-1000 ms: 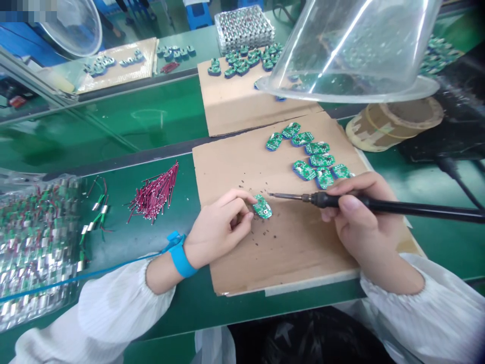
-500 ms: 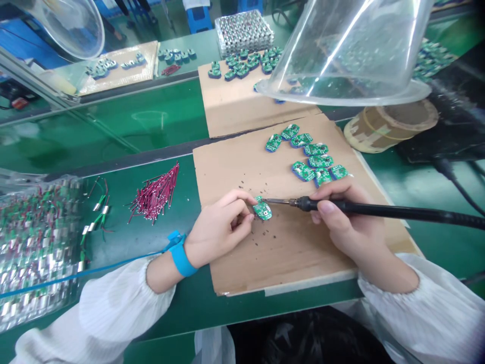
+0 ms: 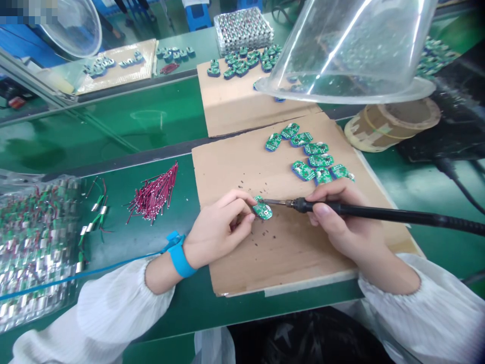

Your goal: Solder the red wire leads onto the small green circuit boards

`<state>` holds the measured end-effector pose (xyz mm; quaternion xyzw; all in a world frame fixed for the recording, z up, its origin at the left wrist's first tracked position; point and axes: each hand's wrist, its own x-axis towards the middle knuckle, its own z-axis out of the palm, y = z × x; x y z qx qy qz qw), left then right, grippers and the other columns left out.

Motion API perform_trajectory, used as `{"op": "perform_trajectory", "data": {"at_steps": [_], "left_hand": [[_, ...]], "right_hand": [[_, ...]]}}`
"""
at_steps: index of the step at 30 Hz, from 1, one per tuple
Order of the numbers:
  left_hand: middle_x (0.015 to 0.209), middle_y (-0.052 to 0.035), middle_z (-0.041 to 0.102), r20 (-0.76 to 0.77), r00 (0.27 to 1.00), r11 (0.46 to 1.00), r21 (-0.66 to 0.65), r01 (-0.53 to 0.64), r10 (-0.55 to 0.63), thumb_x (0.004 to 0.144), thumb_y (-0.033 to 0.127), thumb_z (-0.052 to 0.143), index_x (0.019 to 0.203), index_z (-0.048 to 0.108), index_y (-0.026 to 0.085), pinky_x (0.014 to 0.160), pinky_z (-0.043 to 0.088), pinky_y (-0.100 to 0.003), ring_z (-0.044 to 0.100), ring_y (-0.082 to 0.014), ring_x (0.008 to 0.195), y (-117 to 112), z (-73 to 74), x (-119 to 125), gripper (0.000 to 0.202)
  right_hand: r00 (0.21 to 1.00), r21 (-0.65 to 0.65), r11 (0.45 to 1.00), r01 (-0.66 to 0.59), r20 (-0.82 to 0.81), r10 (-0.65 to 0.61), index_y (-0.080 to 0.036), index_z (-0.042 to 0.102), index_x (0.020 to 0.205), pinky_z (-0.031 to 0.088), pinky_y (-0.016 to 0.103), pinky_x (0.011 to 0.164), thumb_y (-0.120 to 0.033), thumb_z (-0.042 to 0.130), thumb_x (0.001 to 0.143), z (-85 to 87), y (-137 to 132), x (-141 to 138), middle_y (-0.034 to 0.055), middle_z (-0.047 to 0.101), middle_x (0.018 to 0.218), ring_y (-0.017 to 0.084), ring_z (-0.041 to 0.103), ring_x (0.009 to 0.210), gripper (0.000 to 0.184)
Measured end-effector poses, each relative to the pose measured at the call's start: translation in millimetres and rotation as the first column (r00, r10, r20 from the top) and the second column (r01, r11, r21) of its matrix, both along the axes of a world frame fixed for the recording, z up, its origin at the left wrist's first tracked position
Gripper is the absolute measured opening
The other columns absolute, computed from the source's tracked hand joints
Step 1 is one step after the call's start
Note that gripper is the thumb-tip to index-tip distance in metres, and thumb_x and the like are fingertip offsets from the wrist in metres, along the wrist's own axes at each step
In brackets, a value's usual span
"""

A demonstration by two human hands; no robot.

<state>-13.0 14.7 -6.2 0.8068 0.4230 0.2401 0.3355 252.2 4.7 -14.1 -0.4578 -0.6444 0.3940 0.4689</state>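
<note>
A small green circuit board lies on the cardboard sheet. My left hand has its fingers curled, with the fingertips gripping the board's left edge. A blue wrist strap circles that wrist. In my right hand is a soldering iron, held like a pen with the fingers closed round its black handle. The iron's metal tip meets the upper part of the board; whether a wire lies under it is too small to tell. Dark crumbs are scattered around the board.
Several more green boards sit at the sheet's upper right. Red wires are heaped left of it, beside bagged metal parts. A clear plastic hood hangs above, near a taped cardboard roll. The iron's cable runs off right.
My right hand and the iron have shifted slightly left, and the handle's rear end sits a little lower. The board and my left hand have hardly moved.
</note>
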Motion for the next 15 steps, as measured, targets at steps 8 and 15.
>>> {"op": "perform_trajectory", "data": {"at_steps": [8, 15], "left_hand": [[0.122, -0.004, 0.063, -0.005, 1.0, 1.0, 0.017, 0.008, -0.008, 0.098, 0.016, 0.055, 0.09, 0.059, 0.017, 0.061, 0.045, -0.024, 0.047, -0.0052, 0.06, 0.5, -1.3, -0.6, 0.009], [0.121, -0.0015, 0.063, -0.011, 1.0, 1.0, 0.014, 0.017, -0.017, 0.097, 0.015, 0.056, 0.09, 0.06, 0.017, 0.062, 0.044, -0.024, 0.047, -0.0042, 0.06, 0.5, -0.3, -0.1, 0.008]], "right_hand": [[0.998, 0.007, 1.0, -0.028, 0.064, 0.028, -0.026, 0.061, 0.102, 0.047, 0.032, 0.055, -0.032, 0.065, 0.097, 3.4, 0.8, -0.4, 0.002, 0.064, 0.08, 0.017, 0.061, 0.063, 0.009], [0.991, 0.007, 0.997, -0.075, 0.113, 0.073, -0.026, 0.06, 0.105, 0.046, 0.03, 0.057, -0.026, 0.064, 0.098, 5.3, 1.0, 0.6, 0.0001, 0.064, 0.079, 0.014, 0.059, 0.062, 0.008]]}}
